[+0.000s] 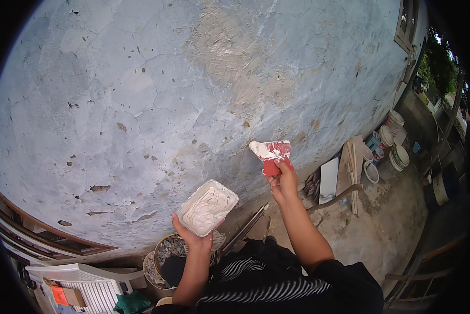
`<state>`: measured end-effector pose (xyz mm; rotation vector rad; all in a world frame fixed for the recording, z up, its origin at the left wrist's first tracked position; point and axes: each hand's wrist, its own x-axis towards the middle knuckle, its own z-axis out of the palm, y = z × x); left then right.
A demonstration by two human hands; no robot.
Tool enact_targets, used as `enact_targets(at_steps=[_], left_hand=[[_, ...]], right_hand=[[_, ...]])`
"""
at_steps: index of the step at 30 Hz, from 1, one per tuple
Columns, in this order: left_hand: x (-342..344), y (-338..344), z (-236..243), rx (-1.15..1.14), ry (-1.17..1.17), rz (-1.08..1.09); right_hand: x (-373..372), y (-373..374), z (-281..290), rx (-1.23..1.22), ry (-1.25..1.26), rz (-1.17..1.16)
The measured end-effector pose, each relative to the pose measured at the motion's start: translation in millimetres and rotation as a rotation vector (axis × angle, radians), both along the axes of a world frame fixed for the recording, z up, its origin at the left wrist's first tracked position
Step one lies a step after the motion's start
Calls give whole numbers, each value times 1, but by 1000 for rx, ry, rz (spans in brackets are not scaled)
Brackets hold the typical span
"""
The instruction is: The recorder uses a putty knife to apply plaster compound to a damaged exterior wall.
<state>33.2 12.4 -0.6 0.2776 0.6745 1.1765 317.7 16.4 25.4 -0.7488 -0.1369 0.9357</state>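
In front of me stands a blue-painted wall (141, 94), cracked and chipped, with a wide smear of beige filler (230, 57) on its upper middle part. My left hand (194, 236) grips a shallow rectangular tub (207, 208) from below; it is full of creamy white filler paste. Between the thumb and fingers of my right hand (283, 183) is a red scraper (271, 166), its blade coated with white paste. A thick lump of paste sits at the blade's left corner, close to the wall. Whether the blade touches the wall I cannot tell.
Buckets of rubble (169, 251) stand below my left arm. A white plastic chair (83, 282) at lower left carries an orange box (59, 295). Paint buckets (399, 157), boards (329, 180) and wooden strips (353, 178) lie along the wall on the right.
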Motion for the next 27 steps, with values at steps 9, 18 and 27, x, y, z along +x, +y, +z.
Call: enact_targets(at_steps=[9,18,27], left_hand=[[-2,1,-6,19,-48,-26],[5,3,-5,-3,-4,-23],[14,3,-7,-17,22,-48]], right_hand=[[-4,11,10,-34,-118,-14],[-4,2,42,24,-218,9],[2,-9,14,-41,-220,-15]])
